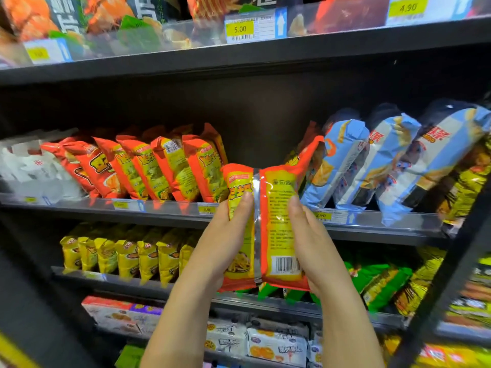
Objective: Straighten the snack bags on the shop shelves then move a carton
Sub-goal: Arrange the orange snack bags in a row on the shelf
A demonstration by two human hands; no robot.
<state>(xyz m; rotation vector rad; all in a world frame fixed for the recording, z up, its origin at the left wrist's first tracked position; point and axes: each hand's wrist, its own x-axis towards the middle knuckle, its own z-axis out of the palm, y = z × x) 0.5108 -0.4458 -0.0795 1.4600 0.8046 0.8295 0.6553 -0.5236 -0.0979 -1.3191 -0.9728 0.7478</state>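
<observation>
Dark metal shop shelves (345, 53) fill the frame, with a leaning row of orange bags (159, 168) at centre left of the middle shelf and blue bags (372, 168) at right. In the centre, in front of the gap between them, the snack bag (276, 229) is held upright, barcode side toward the camera. The left hand (225, 243) and right hand (313, 243) clasp its side edges, thumbs pressed on the back, fingers hidden behind. Pushed in carelessly, it could tip the slanting neighbours or end up shelved back to front, and the glossy film may slip.
</observation>
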